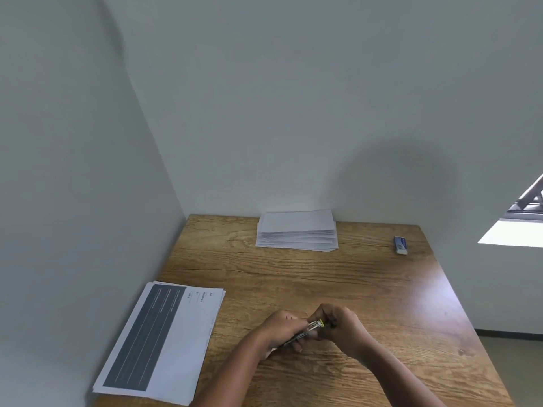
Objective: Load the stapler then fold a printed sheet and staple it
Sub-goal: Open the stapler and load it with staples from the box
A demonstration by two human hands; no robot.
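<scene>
Near the front edge of the wooden desk, both hands are meeting over the stapler, which is lying slantwise just above the desktop. The left hand is gripping the lower, darker body of the stapler, fingers curled beneath it. The right hand is pinching the upper end, where a silver metal part and a small yellow-green piece are showing between the fingertips; whether staples are already seated cannot be told. To the left, a stack of printed sheets is resting flat near the desk's left edge, its top page bearing a dark block crossed by pale lines, well apart from the hands. At the back, against the wall, a pile of folded white sheets is sitting. Toward the far right corner, a small blue-and-white box is lying alone; its label is too small to read.
</scene>
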